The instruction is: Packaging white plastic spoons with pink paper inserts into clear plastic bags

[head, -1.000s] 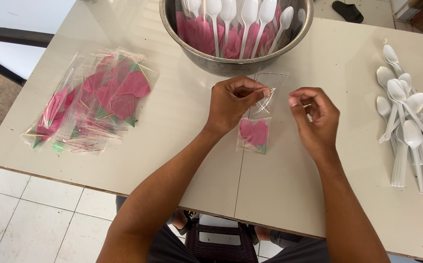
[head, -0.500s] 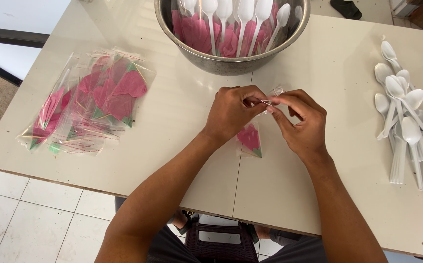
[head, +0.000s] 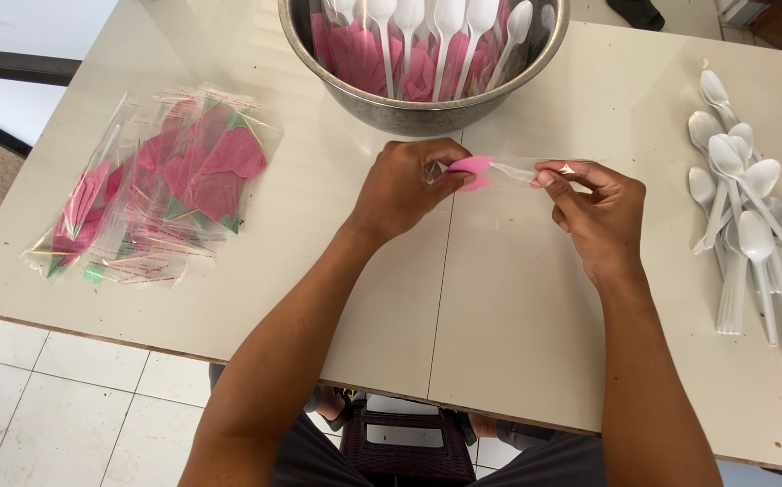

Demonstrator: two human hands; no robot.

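**Here, two hands stretch a clear packet above the tabletop**

Both hands pinch one slim, clear plastic sleeve holding a white plastic spoon and a pink paper napkin [head: 490, 169], held level just above the pale beige tabletop [head: 517, 298]. The left hand [head: 404, 189] grips the end where the pink napkin shows, thumb and fingers closed on it. The right hand [head: 594, 212] pinches the other end between thumb and forefinger. Just beyond the hands stands a round steel bowl [head: 409, 113] filled with more white spoons and pink napkins. At the left of the tabletop lies a loose pile of clear bags with pink and green contents [head: 152, 194]. At the right lies a heap of bare white plastic spoons [head: 751, 212], well apart from the hands.
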